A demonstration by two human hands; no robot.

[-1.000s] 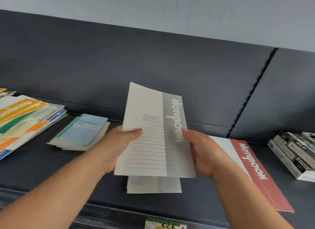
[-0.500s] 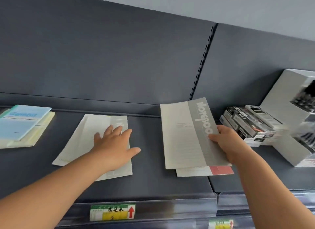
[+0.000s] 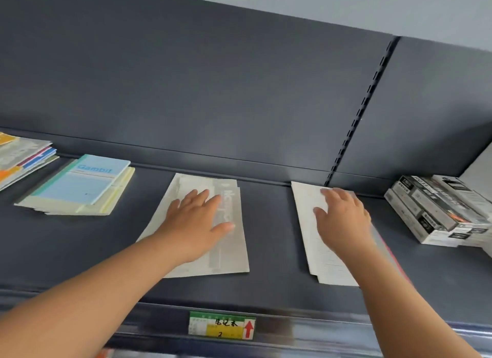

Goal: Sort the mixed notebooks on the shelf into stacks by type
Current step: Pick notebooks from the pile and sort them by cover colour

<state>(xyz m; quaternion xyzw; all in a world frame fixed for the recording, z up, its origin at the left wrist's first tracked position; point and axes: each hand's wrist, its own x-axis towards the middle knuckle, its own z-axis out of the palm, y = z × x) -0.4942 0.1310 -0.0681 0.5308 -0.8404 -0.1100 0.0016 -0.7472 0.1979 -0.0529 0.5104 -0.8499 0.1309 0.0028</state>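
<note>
Along the dark shelf (image 3: 266, 285) lie four groups of notebooks. From the far left they are a mixed pile (image 3: 21, 158), a pastel stack (image 3: 87, 182), a grey-banded stack (image 3: 234, 251) and a white stack (image 3: 316, 251). Black-and-white boxes (image 3: 436, 211) sit at the right.

The left hand (image 3: 197, 224) lies flat, fingers spread, pressing the grey-banded stack. The right hand (image 3: 343, 222) presses the white stack the same way, gripping nothing.

A red edge shows under the white stack, so two types may be getting mixed there. Both middle stacks reach toward the front lip, and a sideways shove from a flat palm could fan the thin covers or slide them off.

"Gambit" is printed on the blue top cover. The shelf tag (image 3: 222, 325) shows handwritten characters, a "2" and a red arrow. Other lettering is blurred.
</note>
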